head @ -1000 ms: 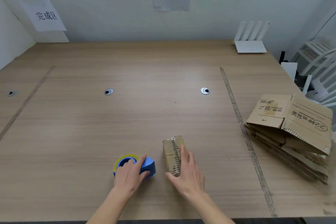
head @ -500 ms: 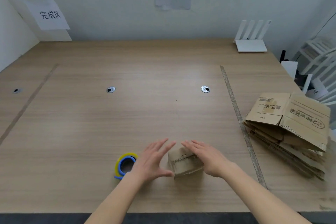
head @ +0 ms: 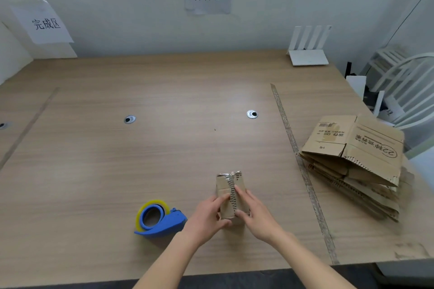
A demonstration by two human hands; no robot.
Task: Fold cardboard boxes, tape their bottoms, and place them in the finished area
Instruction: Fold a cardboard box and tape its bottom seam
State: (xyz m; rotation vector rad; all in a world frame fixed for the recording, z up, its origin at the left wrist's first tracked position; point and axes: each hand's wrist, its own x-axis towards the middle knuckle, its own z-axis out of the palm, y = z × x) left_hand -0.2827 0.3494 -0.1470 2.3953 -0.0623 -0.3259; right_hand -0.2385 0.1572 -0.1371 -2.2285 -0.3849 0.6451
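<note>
A small cardboard box stands on the wooden table near the front edge, with a strip of tape running down its top face. My left hand grips the box's near left side, fingers curled round it. My right hand holds the near right side, its fingers lying along the taped seam. A blue tape dispenser with a yellowish roll lies on the table just left of my left hand, apart from it.
A stack of flattened cardboard boxes lies at the right, beyond a tape line on the table. A white router stands at the back right. A sign hangs on the far left wall. White chairs stand off the right edge.
My left hand let go of the tape dispenser and came over to the box. Both hands turned the box and now hold it from either side.
</note>
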